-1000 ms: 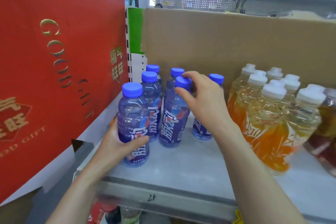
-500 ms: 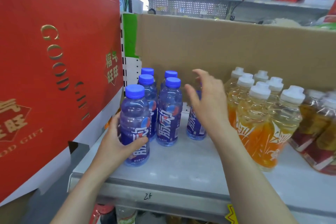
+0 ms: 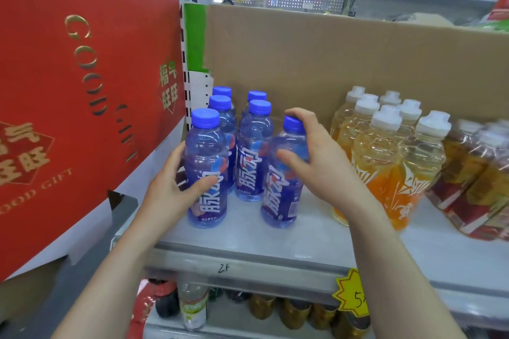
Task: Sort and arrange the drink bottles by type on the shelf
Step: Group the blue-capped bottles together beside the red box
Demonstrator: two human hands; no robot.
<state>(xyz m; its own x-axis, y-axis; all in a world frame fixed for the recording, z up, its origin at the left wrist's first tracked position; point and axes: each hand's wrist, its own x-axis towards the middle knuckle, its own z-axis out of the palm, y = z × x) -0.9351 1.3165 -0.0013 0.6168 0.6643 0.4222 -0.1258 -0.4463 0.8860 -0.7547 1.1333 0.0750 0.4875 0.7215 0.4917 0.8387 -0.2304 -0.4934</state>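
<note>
On the shelf (image 3: 316, 239), four blue bottles (image 3: 254, 151) stand paired; left hand (image 3: 170, 187) grips a fifth (image 3: 206, 168), right hand (image 3: 325, 162) grasps the tilted sixth (image 3: 283, 195), seemingly last to align.

glossy clear plastic bottles with blue caps (image 3: 254, 151) stand on the smooth matt grey metal shelf (image 3: 316, 239); behind the shelf, a matt brown cardboard panel (image 3: 330, 58).

"GOOD GIFT" being shown on red box (image 3: 82, 77), left of left hand (image 3: 170, 192) | "脉动" on held bottles (image 3: 209, 209) | "5" on yellow tag (image 3: 352, 294), below right hand (image 3: 325, 165)
</note>
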